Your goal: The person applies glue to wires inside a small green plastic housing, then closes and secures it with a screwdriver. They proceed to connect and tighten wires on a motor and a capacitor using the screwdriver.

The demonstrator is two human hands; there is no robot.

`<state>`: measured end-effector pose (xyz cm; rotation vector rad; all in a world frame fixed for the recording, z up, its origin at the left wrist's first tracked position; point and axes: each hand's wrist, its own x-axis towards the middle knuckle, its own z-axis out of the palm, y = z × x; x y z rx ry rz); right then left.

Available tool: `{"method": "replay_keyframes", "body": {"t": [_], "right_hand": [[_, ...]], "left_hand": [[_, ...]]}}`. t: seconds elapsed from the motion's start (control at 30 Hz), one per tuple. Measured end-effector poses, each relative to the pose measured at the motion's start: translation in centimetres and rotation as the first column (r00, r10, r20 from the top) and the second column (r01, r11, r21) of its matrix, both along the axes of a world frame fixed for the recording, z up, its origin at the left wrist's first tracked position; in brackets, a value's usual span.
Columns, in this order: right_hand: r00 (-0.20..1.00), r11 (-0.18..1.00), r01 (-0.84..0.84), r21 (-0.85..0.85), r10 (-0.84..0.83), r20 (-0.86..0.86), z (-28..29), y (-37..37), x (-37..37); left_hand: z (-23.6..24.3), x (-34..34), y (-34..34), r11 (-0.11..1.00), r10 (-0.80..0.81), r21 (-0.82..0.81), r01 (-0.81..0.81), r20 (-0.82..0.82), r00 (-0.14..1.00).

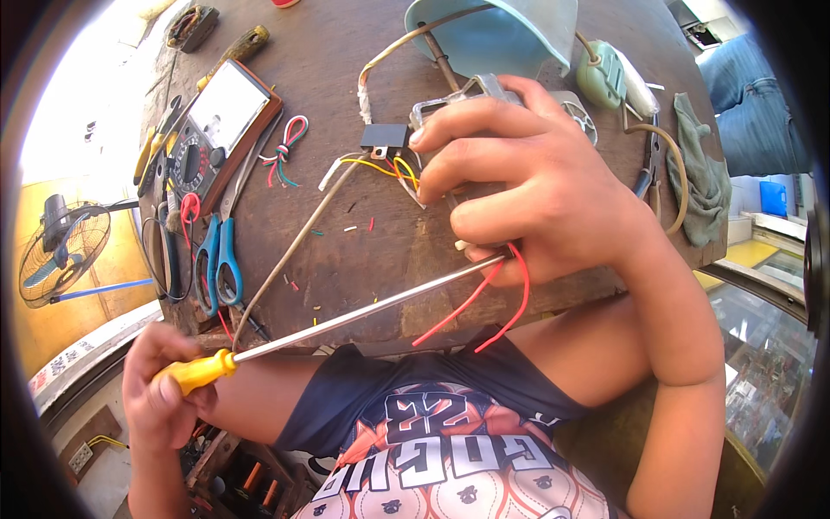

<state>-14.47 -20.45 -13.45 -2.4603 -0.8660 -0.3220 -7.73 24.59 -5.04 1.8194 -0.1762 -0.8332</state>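
My left hand (pixel 160 381), slightly blurred, is closed round the yellow handle of a long screwdriver (pixel 363 311). Its metal shaft slants up to my right hand (pixel 553 182), where the tip is hidden by the fingers and a red wire (pixel 462 309) with two hanging ends. That hand grips a grey metal motor-like part (pixel 486 89) from above; the fingers cover most of it, and a shaft sticks out at its far side. Beside it lies a black box-shaped component (pixel 383 137) with yellow wires (pixel 367 162) and a brown cord (pixel 303 229).
A light blue plastic housing (pixel 519 39) stands behind. Left on the wooden table lie a multimeter (pixel 194 160), blue-handled scissors (pixel 226 259) and a wire bundle (pixel 285 156). Right are a teal plastic part (pixel 603 76), pliers (pixel 654 160) and a grey cloth (pixel 696 169). Another person's jeans (pixel 748 104) show beyond.
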Motion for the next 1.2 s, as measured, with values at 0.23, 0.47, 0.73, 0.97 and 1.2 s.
{"method": "replay_keyframes", "body": {"t": [0.23, 0.47, 0.73, 0.97, 1.2], "right_hand": [[1.0, 1.0, -0.001, 0.03, 0.001, -0.007, -0.1, -0.1, 0.0], [1.0, 1.0, -0.001, 0.009, 0.001, -0.005, 0.1, -0.1, 0.0], [1.0, 1.0, 0.0, -0.007, 0.0, 0.002, 0.1, -0.1, 0.0], [1.0, 1.0, -0.008, -0.019, 0.008, -0.005, 0.2, -0.1, 0.1], [1.0, 0.998, -0.013, -0.059, 0.012, -0.021, 0.7, -0.2, 0.0]], "left_hand": [[0.4, 0.9, -0.1, 0.777, -0.63, 0.442, 0.449, 0.549, 0.549], [0.4, 0.1, -0.6, 0.823, -0.568, 0.453, 0.344, 0.677, 0.468], [1.2, 1.5, 0.1, 0.905, -0.397, 0.236, 0.353, 0.17, 0.902], [0.5, 0.5, 0.4, 0.778, -0.626, 0.561, 0.281, 0.732, 0.27], [0.8, 1.6, -0.7, 0.984, 0.175, 0.142, -0.109, -0.635, 0.752]]}}
